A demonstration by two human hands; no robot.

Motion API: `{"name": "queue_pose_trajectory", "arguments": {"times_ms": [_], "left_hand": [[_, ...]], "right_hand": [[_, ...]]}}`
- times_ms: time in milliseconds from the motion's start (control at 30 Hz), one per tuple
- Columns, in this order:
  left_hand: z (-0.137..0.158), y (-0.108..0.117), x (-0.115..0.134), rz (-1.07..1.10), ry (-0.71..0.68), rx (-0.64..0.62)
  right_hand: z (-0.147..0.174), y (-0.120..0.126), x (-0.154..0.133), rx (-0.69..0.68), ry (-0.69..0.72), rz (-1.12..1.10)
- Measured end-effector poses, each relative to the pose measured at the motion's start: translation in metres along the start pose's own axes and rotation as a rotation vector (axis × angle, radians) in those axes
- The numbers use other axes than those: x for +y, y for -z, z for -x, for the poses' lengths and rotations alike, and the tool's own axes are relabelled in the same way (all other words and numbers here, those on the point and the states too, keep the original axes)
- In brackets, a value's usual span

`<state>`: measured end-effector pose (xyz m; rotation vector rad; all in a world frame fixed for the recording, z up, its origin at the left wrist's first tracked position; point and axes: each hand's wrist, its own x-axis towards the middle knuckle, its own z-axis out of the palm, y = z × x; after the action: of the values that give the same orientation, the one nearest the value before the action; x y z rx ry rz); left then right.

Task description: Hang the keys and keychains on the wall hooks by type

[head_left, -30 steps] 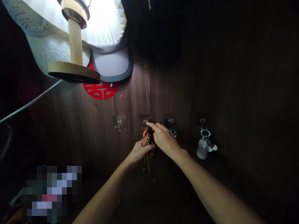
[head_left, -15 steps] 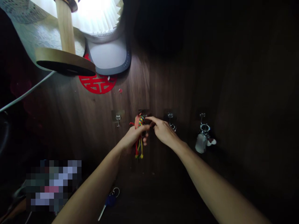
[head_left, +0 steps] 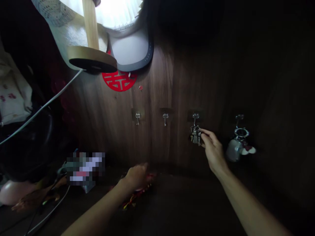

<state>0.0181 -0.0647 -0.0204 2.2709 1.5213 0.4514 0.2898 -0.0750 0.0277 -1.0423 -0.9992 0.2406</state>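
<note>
My left hand [head_left: 136, 176], smeared by motion, is low over the dark surface at the wall's foot. Its fingers look closed on a bundle of colourful braided cords [head_left: 131, 202], whose red and yellow ends stick out below; the grip itself is partly hidden. At the third wall hook [head_left: 195, 116], my right hand [head_left: 214, 152] pinches the edge of a bunch of keys [head_left: 195, 135]. The keys' ring hangs at that hook. Two hooks to the left, one left [head_left: 137, 117] and one nearer the middle [head_left: 165, 117], carry nothing.
A far-right hook [head_left: 239, 117] carries a ring with a pale tag [head_left: 233, 150]. Upper left are a lit lamp with a wooden base [head_left: 92, 59], a cap [head_left: 131, 54] and a red cut-out [head_left: 119, 81]. A white cable [head_left: 49, 106] and a blurred-out box [head_left: 86, 167] lie left.
My left hand has taken the braided cords off the second hook and down to the lower surface. My right hand has moved right to the keys. The view has shifted left.
</note>
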Motion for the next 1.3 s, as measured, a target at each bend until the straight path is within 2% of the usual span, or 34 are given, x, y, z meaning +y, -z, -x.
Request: {"name": "queue_pose_trajectory", "arguments": {"times_ms": [67,100,167,233,367,433,500,600,667,733,800,900,1000,1100,1300], "left_hand": [[-0.015,0.009,0.025,0.261,-0.205,0.146],[-0.023,0.013,0.040,0.406,-0.289,0.173],[-0.039,0.017,0.072,0.655,-0.366,0.200],[-0.055,0.017,0.106,0.818,-0.376,0.206],[-0.076,0.007,0.160,0.970,-0.416,0.191],[-0.079,-0.002,0.178,0.995,-0.387,0.192],[-0.078,-0.009,0.191,1.091,-0.345,0.125],[-0.074,-0.018,0.202,1.366,-0.283,-0.044],[-0.073,-0.022,0.206,1.487,-0.243,-0.109],[-0.073,-0.024,0.208,1.480,-0.220,-0.123],[-0.075,-0.025,0.208,1.409,-0.198,-0.104],[-0.075,-0.023,0.207,1.322,-0.169,-0.044],[-0.072,-0.016,0.208,1.280,-0.175,-0.007],[-0.068,-0.004,0.209,1.232,-0.172,-0.050],[-0.068,0.018,0.212,1.264,-0.074,-0.191]], "right_hand": [[0.002,-0.005,0.000,-0.047,-0.092,-0.146],[0.003,-0.006,-0.001,-0.071,-0.130,-0.218],[0.005,-0.006,-0.005,-0.127,-0.191,-0.322],[0.005,-0.003,-0.008,-0.168,-0.220,-0.345],[0.004,0.011,-0.012,-0.221,-0.139,-0.157],[0.005,0.021,-0.015,-0.235,-0.036,0.023],[0.004,0.032,-0.022,-0.258,0.098,0.238],[-0.001,0.047,-0.036,-0.289,0.311,0.513],[-0.010,0.051,-0.045,-0.267,0.414,0.593],[-0.021,0.052,-0.054,-0.245,0.479,0.641],[-0.032,0.049,-0.061,-0.286,0.527,0.774],[-0.042,0.045,-0.067,-0.361,0.539,0.977],[-0.045,0.045,-0.069,-0.387,0.533,1.050],[-0.047,0.047,-0.068,-0.400,0.518,1.044],[-0.049,0.047,-0.067,-0.399,0.489,1.001]]}}
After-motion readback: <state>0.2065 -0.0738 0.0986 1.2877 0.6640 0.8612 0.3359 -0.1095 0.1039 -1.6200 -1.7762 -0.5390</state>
